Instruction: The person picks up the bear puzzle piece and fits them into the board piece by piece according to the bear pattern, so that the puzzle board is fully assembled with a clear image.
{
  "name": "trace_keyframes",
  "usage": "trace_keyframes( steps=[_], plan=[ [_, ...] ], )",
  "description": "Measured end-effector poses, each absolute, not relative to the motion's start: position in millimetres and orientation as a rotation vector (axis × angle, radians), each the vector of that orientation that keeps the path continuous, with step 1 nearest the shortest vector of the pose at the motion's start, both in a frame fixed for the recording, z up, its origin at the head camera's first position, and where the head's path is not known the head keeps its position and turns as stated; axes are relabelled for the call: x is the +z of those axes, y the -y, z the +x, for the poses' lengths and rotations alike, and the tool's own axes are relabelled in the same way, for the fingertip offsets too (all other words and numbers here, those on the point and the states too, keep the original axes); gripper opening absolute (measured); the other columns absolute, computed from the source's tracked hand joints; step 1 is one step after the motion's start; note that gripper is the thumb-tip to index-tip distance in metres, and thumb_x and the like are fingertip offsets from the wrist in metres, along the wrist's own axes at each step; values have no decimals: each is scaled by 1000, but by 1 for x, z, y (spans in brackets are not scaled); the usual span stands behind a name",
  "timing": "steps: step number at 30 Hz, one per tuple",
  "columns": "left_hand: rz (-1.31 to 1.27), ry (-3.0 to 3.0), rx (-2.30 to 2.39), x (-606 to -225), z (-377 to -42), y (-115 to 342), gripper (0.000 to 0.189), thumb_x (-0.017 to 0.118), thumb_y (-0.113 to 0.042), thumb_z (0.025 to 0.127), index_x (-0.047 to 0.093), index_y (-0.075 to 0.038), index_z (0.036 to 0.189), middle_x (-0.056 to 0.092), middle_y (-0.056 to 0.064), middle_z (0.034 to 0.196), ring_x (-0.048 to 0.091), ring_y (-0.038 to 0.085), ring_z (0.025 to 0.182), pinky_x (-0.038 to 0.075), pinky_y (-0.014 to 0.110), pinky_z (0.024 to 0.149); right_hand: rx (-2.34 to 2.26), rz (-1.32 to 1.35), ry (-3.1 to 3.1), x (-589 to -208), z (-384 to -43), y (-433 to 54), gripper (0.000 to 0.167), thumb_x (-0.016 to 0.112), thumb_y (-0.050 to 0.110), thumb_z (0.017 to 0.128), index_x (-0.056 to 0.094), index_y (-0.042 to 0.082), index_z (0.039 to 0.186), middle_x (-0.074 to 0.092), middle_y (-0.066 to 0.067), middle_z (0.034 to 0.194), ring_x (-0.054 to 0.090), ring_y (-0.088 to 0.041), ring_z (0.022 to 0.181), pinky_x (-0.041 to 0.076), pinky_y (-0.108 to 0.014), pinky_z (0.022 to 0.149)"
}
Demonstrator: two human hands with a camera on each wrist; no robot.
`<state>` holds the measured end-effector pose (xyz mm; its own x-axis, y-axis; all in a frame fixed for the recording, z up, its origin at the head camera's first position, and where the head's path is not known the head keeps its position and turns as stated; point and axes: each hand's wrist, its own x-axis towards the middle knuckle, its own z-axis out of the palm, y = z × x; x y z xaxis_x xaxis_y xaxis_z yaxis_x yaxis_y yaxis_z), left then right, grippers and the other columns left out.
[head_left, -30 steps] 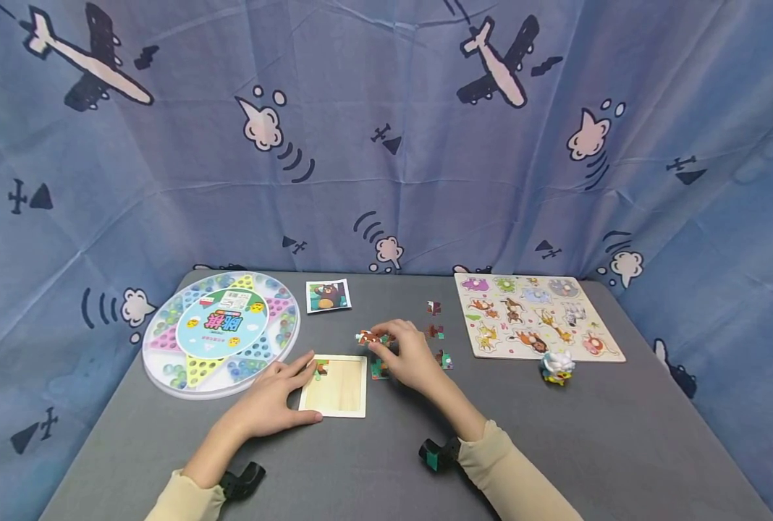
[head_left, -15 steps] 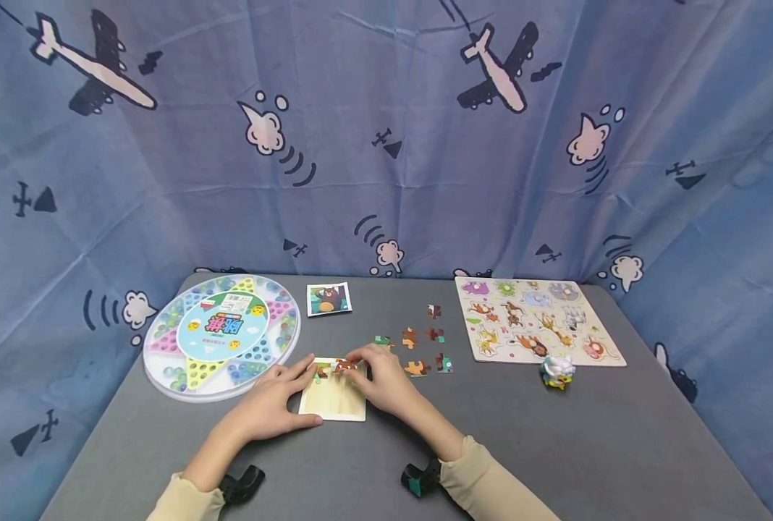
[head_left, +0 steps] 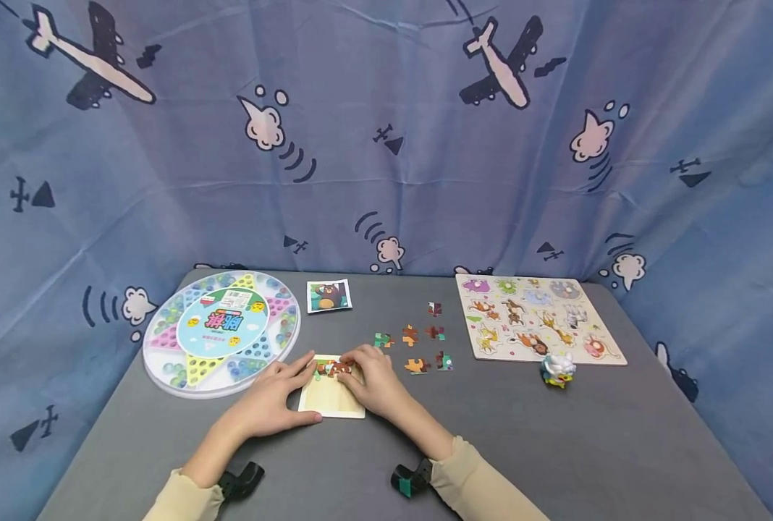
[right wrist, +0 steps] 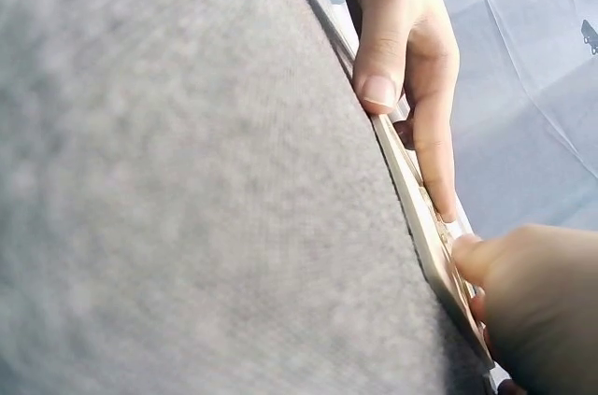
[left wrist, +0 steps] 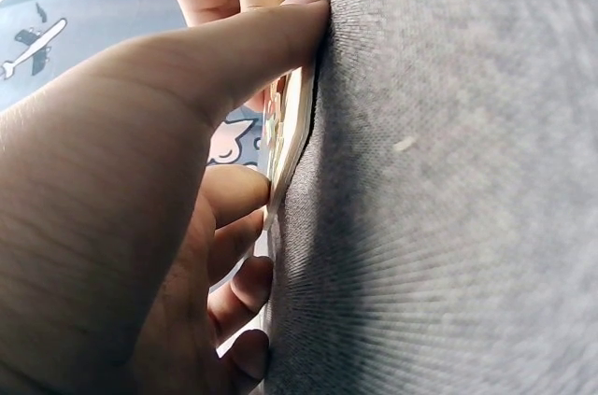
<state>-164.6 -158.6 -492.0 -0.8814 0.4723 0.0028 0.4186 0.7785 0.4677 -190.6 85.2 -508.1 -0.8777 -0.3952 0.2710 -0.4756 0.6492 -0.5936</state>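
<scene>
A square wooden puzzle tray [head_left: 334,404] lies on the table between the two hands. My left hand [head_left: 271,402] steadies its left side with fingers spread, the thumb at the near edge and the forefinger at the far left corner. In the tray's far left corner sits a green and brown puzzle piece [head_left: 321,367]. Right beside it, my right hand [head_left: 380,385] holds a brown jigsaw piece [head_left: 340,367] between thumb and fingers, low in the tray along the far edge. In the right wrist view, the right thumb [right wrist: 475,255] is close over the tray's surface.
Several loose jigsaw pieces [head_left: 410,334] lie right of the tray. Behind it is a bear picture card [head_left: 329,296]. A round Chinese checkers board [head_left: 165,362] stands at left, an animal peg puzzle board [head_left: 510,318] at right, with a small toy figure [head_left: 558,370] by its near edge.
My right hand has carried the brown piece leftward from among the loose pieces and lowered it into the tray beside the corner piece. The left hand has stayed at the tray.
</scene>
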Motion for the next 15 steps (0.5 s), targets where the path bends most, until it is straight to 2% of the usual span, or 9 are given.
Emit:
trace_keyframes(
  steps=[15],
  plan=[
    [738,-2857,689,-492,-164,159,96,78,-64,87,49,-7,159,36,6,172,50,23,119,45,51,104,931,743,2706,-512,-191,-82,22,77,19,98,78,8,118,70,-6,110,62,-22,104,43,-36,83]
  ],
)
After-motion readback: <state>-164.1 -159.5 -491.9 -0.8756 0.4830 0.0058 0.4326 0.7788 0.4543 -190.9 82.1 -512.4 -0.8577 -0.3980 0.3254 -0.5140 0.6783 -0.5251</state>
